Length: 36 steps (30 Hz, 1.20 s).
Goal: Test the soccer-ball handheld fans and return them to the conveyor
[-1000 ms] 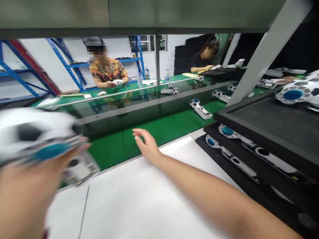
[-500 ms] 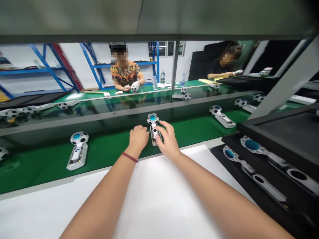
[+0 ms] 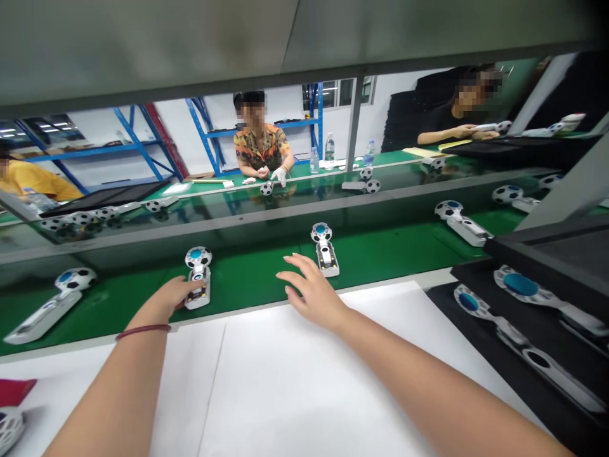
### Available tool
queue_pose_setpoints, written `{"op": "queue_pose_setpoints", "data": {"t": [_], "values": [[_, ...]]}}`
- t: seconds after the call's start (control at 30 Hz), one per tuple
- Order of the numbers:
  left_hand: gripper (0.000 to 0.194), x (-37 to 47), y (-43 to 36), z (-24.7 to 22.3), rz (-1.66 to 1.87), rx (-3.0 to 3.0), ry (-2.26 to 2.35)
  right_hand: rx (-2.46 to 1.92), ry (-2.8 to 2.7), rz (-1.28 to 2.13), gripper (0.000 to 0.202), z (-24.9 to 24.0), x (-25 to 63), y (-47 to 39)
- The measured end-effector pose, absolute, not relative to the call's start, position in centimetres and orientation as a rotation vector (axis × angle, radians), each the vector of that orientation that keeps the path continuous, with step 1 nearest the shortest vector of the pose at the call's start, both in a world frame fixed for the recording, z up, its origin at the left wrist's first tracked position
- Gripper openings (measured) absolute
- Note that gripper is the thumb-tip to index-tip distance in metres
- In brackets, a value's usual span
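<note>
My left hand [image 3: 177, 294] is closed around the handle of a white handheld device [image 3: 198, 257] with a round football-patterned head and a blue disc. The handle is uncovered, with circuit parts showing, and it rests on the green belt [image 3: 257, 282]. My right hand [image 3: 311, 289] hovers over the belt's near edge with fingers spread, holding nothing. Just beyond it lies a second such device [image 3: 326, 249], apart from the fingers. Another device [image 3: 50, 304] lies tilted on the belt at far left.
White sheeting [image 3: 266, 381] covers the near worktop. Black trays [image 3: 480, 336] at right hold similar pieces. A metal post [image 3: 354, 124] and an overhead panel [image 3: 190, 51] frame the view. Across the belt sits a co-worker [image 3: 259, 149] with a gloved hand; others sit left and right.
The view has swung left. My right hand has come off the middle device and opened. My left hand has moved left onto another device. The co-worker opposite has lowered a football-patterned piece to the belt.
</note>
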<state>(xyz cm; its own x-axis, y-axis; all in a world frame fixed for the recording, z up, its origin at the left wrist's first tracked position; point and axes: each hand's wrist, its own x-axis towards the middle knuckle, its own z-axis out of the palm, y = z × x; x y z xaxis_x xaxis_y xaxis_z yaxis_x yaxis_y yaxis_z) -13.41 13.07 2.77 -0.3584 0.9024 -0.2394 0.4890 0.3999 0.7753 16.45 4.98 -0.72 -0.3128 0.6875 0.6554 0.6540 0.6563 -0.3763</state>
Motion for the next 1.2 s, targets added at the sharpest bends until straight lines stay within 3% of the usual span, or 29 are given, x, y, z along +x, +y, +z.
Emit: {"op": "queue_pose_setpoints", "data": {"t": [0.2, 0.3, 0.37, 0.43, 0.53, 0.6, 0.7, 0.9, 1.2], "values": [[0.013, -8.5, 11.4, 3.3, 0.988, 0.895, 1.586, -1.089, -1.869, 0.427, 0.037, -1.0, 16.5, 4.9], [0.007, -3.8, 7.9, 3.8, 1.108, 0.841, 1.355, -1.08, -1.577, 0.809, 0.05, -1.5, 15.2, 4.6], [0.014, -0.6, 5.0, 3.7, 1.088, 0.776, 1.099, -1.013, -1.387, 1.119, 0.061, -1.6, 14.5, 4.2], [0.036, 2.1, 2.2, 3.1, 1.045, 0.768, 0.984, -0.918, -1.317, 1.252, 0.064, -1.4, 14.4, 3.9], [0.071, 4.3, -0.6, 1.4, 0.997, 0.792, 1.012, -0.896, -1.474, 1.044, 0.053, -0.6, 15.1, 3.6], [0.081, 4.5, -1.1, 0.2, 0.982, 0.837, 1.017, -0.937, -1.614, 0.877, 0.044, -0.1, 15.6, 3.6], [0.082, 4.0, -0.8, -0.9, 0.956, 0.93, 0.992, -0.936, -1.585, 0.853, 0.036, 0.2, 15.9, 3.7], [0.084, 3.6, -0.5, -0.5, 0.936, 0.969, 0.916, -0.854, -1.111, 1.217, 0.041, 0.9, 15.4, 3.7], [0.073, 3.0, -0.3, -0.7, 0.8, 0.922, 0.714, -0.977, -1.214, 0.97, 0.042, 1.3, 15.5, 3.4]]}}
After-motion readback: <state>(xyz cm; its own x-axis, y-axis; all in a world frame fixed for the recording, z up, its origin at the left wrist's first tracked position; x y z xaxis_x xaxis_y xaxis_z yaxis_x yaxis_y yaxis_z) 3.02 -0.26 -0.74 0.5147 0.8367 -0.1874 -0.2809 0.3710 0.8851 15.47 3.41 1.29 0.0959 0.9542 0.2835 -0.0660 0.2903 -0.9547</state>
